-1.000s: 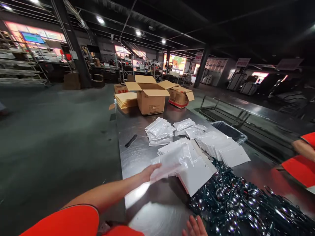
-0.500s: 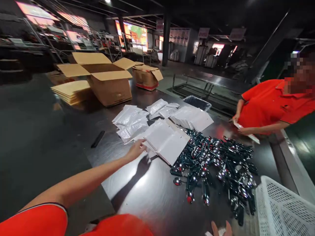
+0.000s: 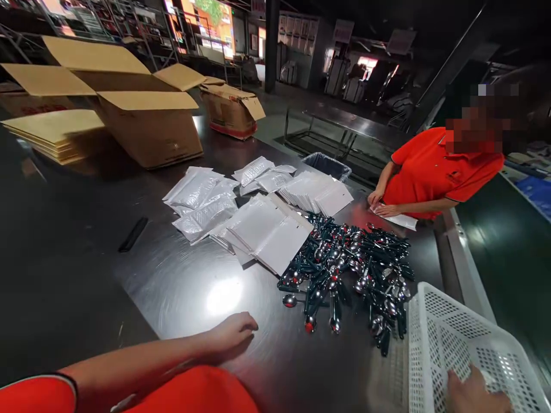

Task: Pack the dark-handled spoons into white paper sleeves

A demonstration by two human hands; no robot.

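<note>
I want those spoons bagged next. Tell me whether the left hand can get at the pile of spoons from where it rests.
Probably yes. The left hand rests loosely on bare steel table, and nothing lies between it and the pile of spoons to its right.

A heap of spoons (image 3: 348,269) is lying on the bench (image 3: 181,287) between the left grip (image 3: 230,332) and the right grip (image 3: 471,393), which is resting inside a basket (image 3: 456,338); pouches (image 3: 267,229) are sitting beyond the left grip.

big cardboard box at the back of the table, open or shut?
Open. The large brown cardboard box on the steel table has its top flaps folded outward; its contents are not visible from this angle.
</note>
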